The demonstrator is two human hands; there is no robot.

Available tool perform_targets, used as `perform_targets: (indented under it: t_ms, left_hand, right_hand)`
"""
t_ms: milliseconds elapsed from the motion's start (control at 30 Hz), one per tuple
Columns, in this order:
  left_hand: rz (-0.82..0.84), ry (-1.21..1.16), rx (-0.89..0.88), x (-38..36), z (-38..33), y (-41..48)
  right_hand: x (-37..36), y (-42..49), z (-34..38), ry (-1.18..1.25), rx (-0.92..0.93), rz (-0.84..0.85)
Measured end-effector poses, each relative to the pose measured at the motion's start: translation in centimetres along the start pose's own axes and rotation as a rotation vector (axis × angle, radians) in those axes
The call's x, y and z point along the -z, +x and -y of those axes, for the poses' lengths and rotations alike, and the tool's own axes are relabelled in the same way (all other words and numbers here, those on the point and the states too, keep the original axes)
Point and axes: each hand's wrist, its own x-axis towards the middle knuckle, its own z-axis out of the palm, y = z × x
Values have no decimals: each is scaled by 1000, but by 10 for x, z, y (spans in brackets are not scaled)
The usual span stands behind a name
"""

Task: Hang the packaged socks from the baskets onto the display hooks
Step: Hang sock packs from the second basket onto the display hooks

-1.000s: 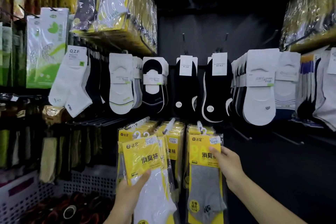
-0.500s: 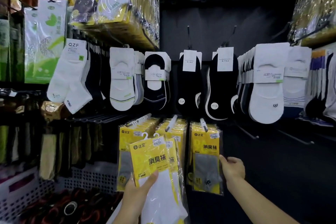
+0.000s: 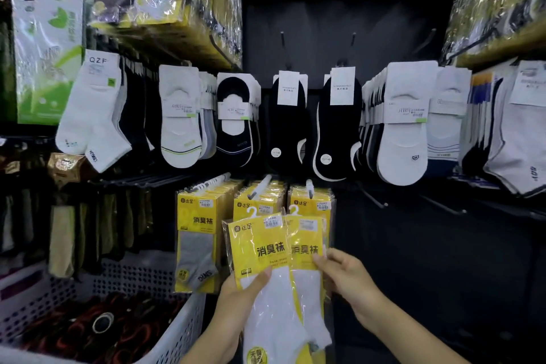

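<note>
Left hand (image 3: 239,295) grips the front sock pack (image 3: 257,245); right hand (image 3: 348,281) pinches the rear pack (image 3: 307,248).

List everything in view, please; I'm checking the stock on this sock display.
front pack: one, yellow with white socks, low centre
rear pack: one, yellow with white socks, behind it, to the right
hung packs: three stacks, yellow, lower centre hooks
no-show socks: several bunches, white and black, middle row
ankle socks: one bunch, white in front, middle left
green packs: a few, green and white, upper left
basket: one, white, perforated, lower left
left hand: grips front pack
right hand: pinches rear pack's edge
</note>
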Motion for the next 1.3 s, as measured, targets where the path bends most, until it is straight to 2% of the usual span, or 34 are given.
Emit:
perform_targets:
  t_ms: [200, 467, 667, 800, 967, 1033, 1200, 1300]
  left_hand:
    - [-71, 26, -17, 14, -11, 0]
    - [-44, 28, -49, 21, -13, 8]
    - [-37, 18, -59, 24, -12, 15]
    - [-51, 25, -43, 25, -4, 19]
    - [-62, 39, 15, 22, 7, 22]
    - [-59, 39, 32, 18, 12, 23]
    - [2, 23, 70, -5, 19, 23]
    - [40, 60, 47, -26, 19, 22]
  right_hand:
    - [28, 3, 4, 42, 66, -243]
    - [25, 29, 10, -17, 126, -222]
    - [15, 62, -1, 55, 33, -325]
    - [14, 81, -15, 158, -55, -486]
    - [19, 78, -42, 106, -155, -664]
    - [21, 67, -46, 99, -142, -607]
    - [2, 32, -28, 65, -91, -173]
    - [-4, 19, -16, 42, -49, -56]
